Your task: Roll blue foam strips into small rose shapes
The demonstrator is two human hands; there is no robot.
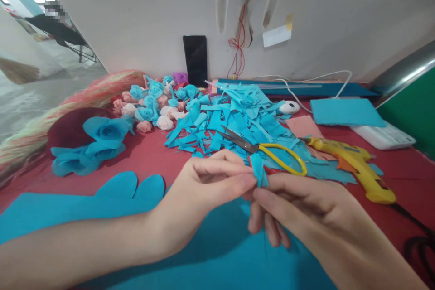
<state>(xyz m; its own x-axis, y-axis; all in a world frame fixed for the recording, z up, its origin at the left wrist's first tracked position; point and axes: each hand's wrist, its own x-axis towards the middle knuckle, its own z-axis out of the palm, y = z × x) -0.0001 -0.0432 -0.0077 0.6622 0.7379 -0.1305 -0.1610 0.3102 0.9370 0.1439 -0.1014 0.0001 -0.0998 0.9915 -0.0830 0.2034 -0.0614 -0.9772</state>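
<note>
A small folded piece of blue paper (259, 173) is pinched between my two hands, just above the table. My left hand (210, 179) grips its left side between thumb and forefinger. From the right, my right hand (295, 206) pinches its lower part with thumb and forefinger, the other fingers curled below. A thin dark stem or wire appears to hang beneath it. Right behind my hands lie yellow-handled scissors (283, 156) on a heap of blue paper scraps (224, 122). A large blue sheet (217, 258) spreads under my forearms, with rounded blue petals (117, 185) at its far edge.
A yellow glue gun (360, 167) rests at right, its cord trailing off. Blue and pink paper roses (149, 104) cluster at back left, near larger blue flowers (108, 136). A dark phone (195, 61) leans on the wall. A blue paper stack (346, 112) lies back right.
</note>
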